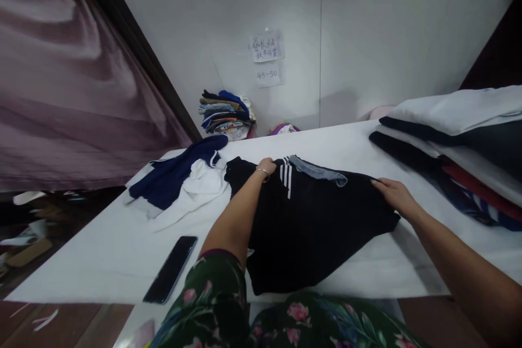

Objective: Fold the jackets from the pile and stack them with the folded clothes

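A black garment with white stripes lies spread on the white table, with a grey-blue denim piece showing at its far edge. My left hand grips the far edge of the black cloth, just left of the stripes. My right hand holds the garment's right edge between its fingers. A navy and white garment lies in a loose heap left of my left hand. A black smartphone lies face up near the table's front edge.
Folded clothes in a tall stack lie at the table's right side. Another folded pile stands beyond the far edge, below a paper sign on the white wall. A mauve curtain hangs at the left.
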`<action>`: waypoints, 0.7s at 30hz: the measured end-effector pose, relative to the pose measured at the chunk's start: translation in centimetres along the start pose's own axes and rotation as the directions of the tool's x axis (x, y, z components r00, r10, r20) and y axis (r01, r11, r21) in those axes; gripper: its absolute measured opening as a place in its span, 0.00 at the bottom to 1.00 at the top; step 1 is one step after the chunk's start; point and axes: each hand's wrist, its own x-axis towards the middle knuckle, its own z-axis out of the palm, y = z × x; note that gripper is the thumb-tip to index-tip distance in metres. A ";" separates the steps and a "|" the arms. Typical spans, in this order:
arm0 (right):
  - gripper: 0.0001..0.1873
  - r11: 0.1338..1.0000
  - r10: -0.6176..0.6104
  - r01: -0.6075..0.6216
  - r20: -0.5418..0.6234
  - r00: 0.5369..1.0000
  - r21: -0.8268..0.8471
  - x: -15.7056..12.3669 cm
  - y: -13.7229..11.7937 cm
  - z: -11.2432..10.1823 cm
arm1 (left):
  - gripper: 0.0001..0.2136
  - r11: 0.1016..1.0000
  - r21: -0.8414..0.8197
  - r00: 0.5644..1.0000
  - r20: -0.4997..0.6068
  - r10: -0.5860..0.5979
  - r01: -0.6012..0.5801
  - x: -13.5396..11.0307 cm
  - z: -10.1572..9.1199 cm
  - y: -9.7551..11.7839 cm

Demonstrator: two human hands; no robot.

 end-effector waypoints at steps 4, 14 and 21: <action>0.16 0.998 -0.042 0.043 -0.019 0.999 0.040 0.2 -1.8 -0.3 | 0.04 0.978 -0.195 0.997 0.024 0.078 -0.072 -1.2 -3.1 -0.7; 0.17 0.972 -0.227 0.234 -0.258 0.939 -0.005 1.4 -11.4 -4.5 | 0.07 0.693 -0.641 0.942 -0.268 0.201 -0.330 -4.3 -12.7 2.1; 0.30 0.915 -0.382 0.400 -0.424 0.821 -0.052 -0.5 -22.7 -10.1 | 0.11 0.604 -0.604 0.839 -0.494 0.230 -0.521 -6.8 -22.7 6.6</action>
